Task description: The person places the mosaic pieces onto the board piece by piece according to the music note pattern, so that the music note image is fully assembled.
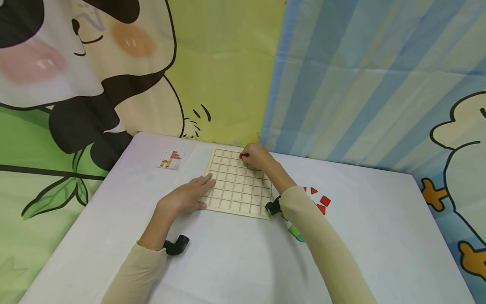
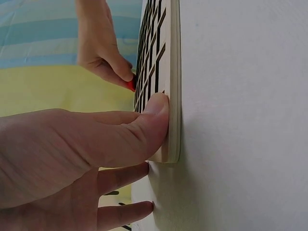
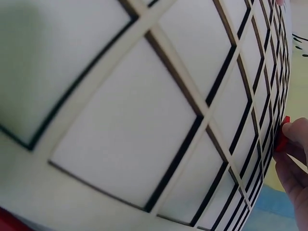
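Observation:
A pale wooden grid board [image 1: 232,185] with square cells lies flat on the white table. My left hand [image 1: 191,193] rests along its left side with fingers extended. In the left wrist view the thumb of the left hand [image 2: 91,144] presses the board's near corner, while other fingertips touch the tabletop beside it. Over the board's far edge, my right hand [image 1: 258,156] pinches a small red piece [image 1: 241,156] between thumb and fingers. The right wrist view shows that red piece [image 3: 282,137] right at the grid, its exact shape mostly covered by the fingers.
Left of the board lies a printed grid card [image 1: 171,160] with red, yellow and green shapes. Several red pieces [image 1: 325,200] are scattered to the right. A green piece [image 1: 296,233] lies partly under the right sleeve. A cartoon-printed curtain [image 1: 228,76] hangs behind the table.

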`<state>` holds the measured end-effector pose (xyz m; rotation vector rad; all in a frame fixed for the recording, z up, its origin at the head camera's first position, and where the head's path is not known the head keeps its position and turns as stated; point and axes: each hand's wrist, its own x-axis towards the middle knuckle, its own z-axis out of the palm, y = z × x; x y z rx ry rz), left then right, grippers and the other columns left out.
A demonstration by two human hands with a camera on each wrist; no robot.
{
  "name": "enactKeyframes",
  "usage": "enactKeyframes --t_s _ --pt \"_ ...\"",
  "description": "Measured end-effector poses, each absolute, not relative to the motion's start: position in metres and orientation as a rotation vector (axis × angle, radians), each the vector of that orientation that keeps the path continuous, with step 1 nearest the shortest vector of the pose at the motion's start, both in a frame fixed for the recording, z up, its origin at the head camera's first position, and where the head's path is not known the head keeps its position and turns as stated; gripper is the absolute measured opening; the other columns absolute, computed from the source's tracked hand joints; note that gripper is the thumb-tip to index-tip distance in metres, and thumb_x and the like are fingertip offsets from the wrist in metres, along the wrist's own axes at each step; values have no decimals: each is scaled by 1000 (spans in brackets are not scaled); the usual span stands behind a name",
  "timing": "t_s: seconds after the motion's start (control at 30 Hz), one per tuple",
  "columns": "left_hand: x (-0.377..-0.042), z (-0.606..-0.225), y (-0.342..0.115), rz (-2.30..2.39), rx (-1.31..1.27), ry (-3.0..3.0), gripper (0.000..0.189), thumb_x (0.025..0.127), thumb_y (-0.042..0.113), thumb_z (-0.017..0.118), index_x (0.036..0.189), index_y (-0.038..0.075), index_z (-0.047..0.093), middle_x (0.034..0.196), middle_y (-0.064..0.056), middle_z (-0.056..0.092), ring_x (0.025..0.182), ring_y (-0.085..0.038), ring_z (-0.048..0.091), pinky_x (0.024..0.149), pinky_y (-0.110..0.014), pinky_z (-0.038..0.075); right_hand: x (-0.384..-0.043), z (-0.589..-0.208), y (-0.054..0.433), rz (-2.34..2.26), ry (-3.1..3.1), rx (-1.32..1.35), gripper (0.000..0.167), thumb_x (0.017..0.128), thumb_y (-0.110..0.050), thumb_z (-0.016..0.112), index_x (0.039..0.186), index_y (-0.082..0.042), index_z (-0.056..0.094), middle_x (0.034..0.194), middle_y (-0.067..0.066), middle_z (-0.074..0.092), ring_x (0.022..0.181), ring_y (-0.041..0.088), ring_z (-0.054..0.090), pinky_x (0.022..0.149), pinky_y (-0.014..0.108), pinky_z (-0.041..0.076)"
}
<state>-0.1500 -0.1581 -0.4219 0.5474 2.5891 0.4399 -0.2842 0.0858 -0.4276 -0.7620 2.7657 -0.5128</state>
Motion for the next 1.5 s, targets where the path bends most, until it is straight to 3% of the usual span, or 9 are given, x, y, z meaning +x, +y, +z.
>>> enactKeyframes --t_s 0.5,0.83,1.1,1.3,1.43,1.5 --pt "-151 -423 -158 434 537 2582 79 87 16 70 154 14 28 164 -8 14 151 -33 15 119 -53 26 -289 -427 88 -536 2763 -752 23 97 -14 59 113 -7 73 119 11 69 108 26 65 87 36 55" --pt "-148 -425 -156 473 523 2574 80 86 16 70 154 15 28 165 -7 14 151 -33 15 118 -55 26 -288 -426 83 -576 2720 -596 20 91 -14 66 108 -7 74 115 11 71 105 24 66 88 33 56" --pt "-149 -424 -155 468 512 2580 79 86 15 70 153 15 29 164 -8 16 151 -33 16 118 -55 26 -284 -419 86 -565 2737 -756 27 96 2 53 118 0 69 121 18 68 111 31 65 95 35 55" --pt "-147 -425 -154 467 522 2564 79 87 16 69 154 15 28 164 -8 15 151 -33 15 118 -55 26 -260 -390 114 -613 2782 -896 27 97 1 51 118 4 67 108 21 66 91 31 62 78 34 53" --pt "-147 -424 -155 442 530 2584 79 87 16 69 154 14 27 164 -9 15 151 -34 16 118 -54 26 -232 -375 145 -520 2845 -983 24 93 -2 60 116 3 68 105 18 66 93 29 64 77 36 56" --pt "-148 -422 -156 436 533 2592 79 87 16 70 154 13 27 164 -9 16 151 -34 16 118 -54 26 -220 -376 162 -456 2862 -980 26 91 -4 64 116 3 68 108 18 66 98 30 64 82 39 56"
